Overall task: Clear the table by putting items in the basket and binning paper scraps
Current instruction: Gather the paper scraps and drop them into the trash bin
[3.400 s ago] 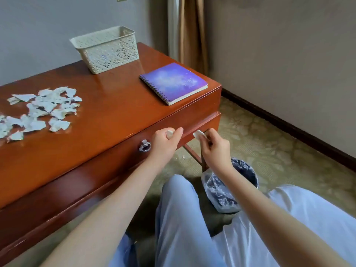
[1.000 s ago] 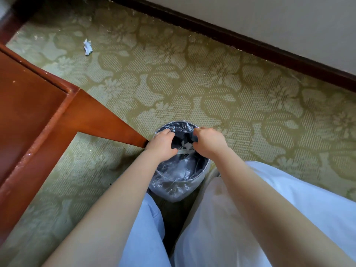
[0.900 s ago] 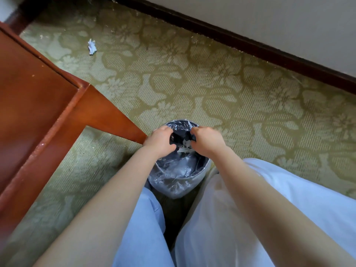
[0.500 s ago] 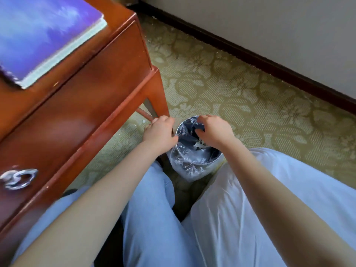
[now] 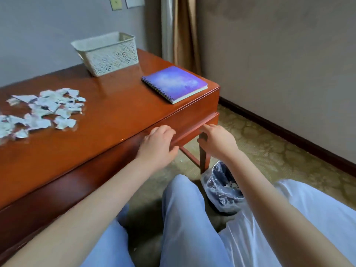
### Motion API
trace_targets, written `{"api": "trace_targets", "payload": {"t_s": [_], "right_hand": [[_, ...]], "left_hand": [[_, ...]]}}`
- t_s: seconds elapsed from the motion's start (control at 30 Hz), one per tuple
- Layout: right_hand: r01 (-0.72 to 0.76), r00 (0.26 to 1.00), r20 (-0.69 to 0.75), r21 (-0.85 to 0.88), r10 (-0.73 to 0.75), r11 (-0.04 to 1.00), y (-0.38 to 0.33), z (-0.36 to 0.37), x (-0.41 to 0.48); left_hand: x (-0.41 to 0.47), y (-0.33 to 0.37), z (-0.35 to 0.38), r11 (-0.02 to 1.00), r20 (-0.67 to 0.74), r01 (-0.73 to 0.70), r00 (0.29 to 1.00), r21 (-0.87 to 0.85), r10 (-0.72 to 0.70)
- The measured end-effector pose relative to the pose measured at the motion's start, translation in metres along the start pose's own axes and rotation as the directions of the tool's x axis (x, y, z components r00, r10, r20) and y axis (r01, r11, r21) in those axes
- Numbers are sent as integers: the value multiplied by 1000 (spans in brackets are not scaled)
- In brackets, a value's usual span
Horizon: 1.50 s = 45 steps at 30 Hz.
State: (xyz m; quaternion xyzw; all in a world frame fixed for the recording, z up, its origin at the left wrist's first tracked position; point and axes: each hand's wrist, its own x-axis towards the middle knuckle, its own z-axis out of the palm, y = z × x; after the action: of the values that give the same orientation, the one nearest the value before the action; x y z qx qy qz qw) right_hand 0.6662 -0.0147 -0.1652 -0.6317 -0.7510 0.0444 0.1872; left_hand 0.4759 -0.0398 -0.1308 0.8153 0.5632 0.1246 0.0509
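Several torn white paper scraps (image 5: 41, 110) lie in a heap at the left of the red-brown wooden table (image 5: 119, 112). At the back stands a white lattice basket (image 5: 107, 53), and a purple spiral notebook (image 5: 175, 83) lies near the right corner. My left hand (image 5: 159, 144) hovers at the table's front edge, fingers loosely curled and holding nothing. My right hand (image 5: 217, 140) is in the air by the table's right front corner, fingers apart and holding nothing. Below it, on the floor between my knees, is a small bin (image 5: 223, 186) lined with clear plastic, with scraps inside.
A table leg (image 5: 203, 158) stands right beside the bin. Patterned green carpet (image 5: 269, 149) runs to a dark skirting board along the right wall. A curtain (image 5: 183, 31) hangs behind the table's far corner. My legs in light trousers fill the bottom of the view.
Both hands have risen from the bin's mouth to the table's front edge, with nothing in them. My view has lifted from the floor to the tabletop.
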Motion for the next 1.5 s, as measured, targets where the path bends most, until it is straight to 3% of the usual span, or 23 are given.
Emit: {"api": "trace_targets", "payload": {"t_s": [0.2, 0.4, 0.7, 0.87, 1.0, 1.23, 1.5], "right_hand": [[195, 973, -137, 50, -187, 980, -82, -29, 13], [363, 929, -110, 90, -353, 927, -167, -28, 42], [429, 900, 8, 152, -435, 890, -249, 17, 89], [487, 873, -125, 210, -470, 848, -276, 53, 102], [585, 811, -135, 222, -570, 780, -288, 62, 118], [615, 753, 155, 181, -640, 767, -295, 67, 131], [641, 741, 84, 206, -666, 739, -284, 61, 114]], "left_hand": [[-38, -48, -70, 997, -229, 76, 971, -7, -76], [-65, -115, -105, 956, -267, 292, 922, -2, -282], [-94, -204, -106, 825, -326, 565, 780, 1, -534], [-97, -239, -99, 774, -343, 632, 719, -39, -604], [-84, -255, -98, 806, -261, 591, 775, -22, -575], [-72, -265, -97, 812, -139, 581, 810, 61, -570], [-89, -254, -96, 833, -159, 550, 819, -57, -552]]}}
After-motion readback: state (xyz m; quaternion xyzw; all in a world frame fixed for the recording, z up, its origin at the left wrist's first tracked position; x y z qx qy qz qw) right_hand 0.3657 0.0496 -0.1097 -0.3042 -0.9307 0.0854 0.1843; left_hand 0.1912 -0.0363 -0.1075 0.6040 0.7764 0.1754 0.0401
